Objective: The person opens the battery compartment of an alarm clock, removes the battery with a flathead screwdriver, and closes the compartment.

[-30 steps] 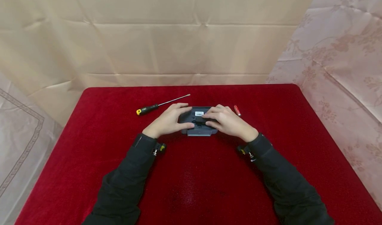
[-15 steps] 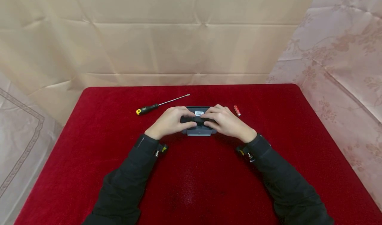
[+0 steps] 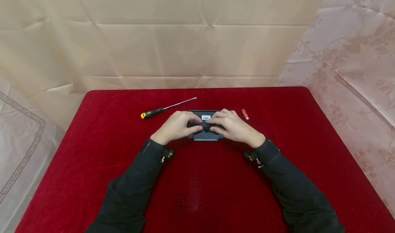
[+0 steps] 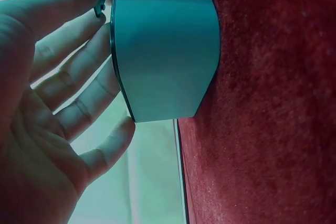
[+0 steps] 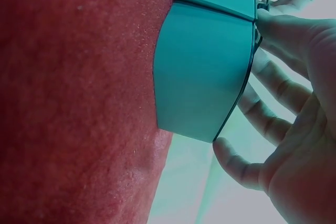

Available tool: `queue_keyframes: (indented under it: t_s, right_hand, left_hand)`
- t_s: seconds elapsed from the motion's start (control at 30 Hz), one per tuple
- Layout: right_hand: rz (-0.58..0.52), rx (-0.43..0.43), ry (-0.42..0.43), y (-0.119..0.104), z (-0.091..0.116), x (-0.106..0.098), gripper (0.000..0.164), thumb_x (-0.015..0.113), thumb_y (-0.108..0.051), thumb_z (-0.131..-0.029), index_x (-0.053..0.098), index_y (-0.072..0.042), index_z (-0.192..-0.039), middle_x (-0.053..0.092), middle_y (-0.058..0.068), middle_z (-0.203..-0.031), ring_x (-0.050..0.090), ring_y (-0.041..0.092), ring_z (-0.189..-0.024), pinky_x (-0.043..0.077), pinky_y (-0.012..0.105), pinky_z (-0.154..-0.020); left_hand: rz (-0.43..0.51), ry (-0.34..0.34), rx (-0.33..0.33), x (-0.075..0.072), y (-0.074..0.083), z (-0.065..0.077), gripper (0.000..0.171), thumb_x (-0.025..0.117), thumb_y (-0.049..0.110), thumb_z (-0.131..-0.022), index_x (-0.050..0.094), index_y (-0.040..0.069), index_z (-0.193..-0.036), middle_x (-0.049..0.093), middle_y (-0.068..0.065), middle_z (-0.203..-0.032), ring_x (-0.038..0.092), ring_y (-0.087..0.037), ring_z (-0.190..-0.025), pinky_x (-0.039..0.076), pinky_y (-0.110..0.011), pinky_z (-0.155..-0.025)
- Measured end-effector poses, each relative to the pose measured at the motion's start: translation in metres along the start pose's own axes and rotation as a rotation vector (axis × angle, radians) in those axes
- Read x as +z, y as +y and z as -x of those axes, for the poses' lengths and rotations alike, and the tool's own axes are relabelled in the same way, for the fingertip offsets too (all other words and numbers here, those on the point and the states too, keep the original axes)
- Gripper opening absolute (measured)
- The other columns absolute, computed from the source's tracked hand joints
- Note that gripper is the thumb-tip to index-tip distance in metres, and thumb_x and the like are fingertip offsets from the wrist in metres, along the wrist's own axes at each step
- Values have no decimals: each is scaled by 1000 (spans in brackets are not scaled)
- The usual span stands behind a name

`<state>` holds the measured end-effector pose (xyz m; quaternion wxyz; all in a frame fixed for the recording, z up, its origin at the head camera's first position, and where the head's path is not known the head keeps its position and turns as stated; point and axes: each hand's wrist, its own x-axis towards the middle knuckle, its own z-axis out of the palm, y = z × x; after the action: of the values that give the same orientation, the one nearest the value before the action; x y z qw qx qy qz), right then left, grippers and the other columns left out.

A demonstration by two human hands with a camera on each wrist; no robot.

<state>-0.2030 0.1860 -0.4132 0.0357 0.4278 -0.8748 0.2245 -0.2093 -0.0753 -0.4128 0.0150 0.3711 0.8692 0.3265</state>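
A dark grey plastic device [image 3: 206, 137] lies back-up on the red cloth, a white barcode label [image 3: 205, 117] near its far edge. Over its middle is a small black cover-like piece [image 3: 205, 125]. Thumb and index finger of my left hand [image 3: 176, 124] pinch the piece's left end. From the other side my right hand [image 3: 236, 127] pinches its right end, thumb nearer me. In the left wrist view the device's smooth side [image 4: 163, 51] shows, little finger at its edge. The right wrist view has the opposite side [image 5: 205, 66], little finger likewise at the corner.
A flat-blade screwdriver [image 3: 152, 113] with a black and yellow handle lies behind the left hand. A small red battery [image 3: 245, 114] is on the cloth [image 3: 197, 185] beyond the right hand. Beige drapery [image 3: 185, 37] hangs behind the table.
My left hand has moved right from the device's left edge, its thumb and index finger closing on the black piece. The right hand has barely shifted; the device stays in place.
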Motion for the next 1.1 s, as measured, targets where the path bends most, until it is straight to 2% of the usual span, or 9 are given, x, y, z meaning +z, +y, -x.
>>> queue_keyframes:
  t_s: [0.3, 0.6, 0.93, 1.1]
  right_hand:
    - [-29, 46, -7, 4, 1, -3, 38, 81, -17, -89, 73, -7, -125, 70, 8, -113, 58, 23, -100, 50, 40, -88]
    - [-20, 84, -16, 5, 1, -1, 33, 82, -16, -88, 76, -8, -119, 70, 7, -110, 56, 22, -99, 51, 37, -88]
    - [-25, 61, -8, 6, 0, 0, 31, 82, -14, -87, 76, -9, -117, 70, 7, -108, 56, 21, -97, 50, 37, -87]
    - [-30, 49, -9, 6, 0, 0, 30, 82, -15, -88, 77, -8, -116, 70, 7, -108, 57, 22, -97, 50, 37, -85]
  left_hand:
    - [-6, -7, -54, -3, -2, 1, 24, 80, 22, -90, 78, 9, -110, 75, 1, -99, 65, -12, -89, 53, -32, -83]
    - [-11, -25, -42, -2, -3, 2, 22, 79, 23, -91, 78, 10, -109, 74, 1, -99, 60, -14, -87, 49, -32, -80]
    - [-52, -50, -25, -2, -5, 1, 20, 79, 23, -90, 80, 11, -106, 71, -3, -106, 59, -19, -103, 46, -39, -94]
    - [-48, -55, -36, -2, -5, 1, 19, 79, 22, -90, 80, 11, -105, 70, -3, -107, 58, -20, -105, 46, -40, -95]
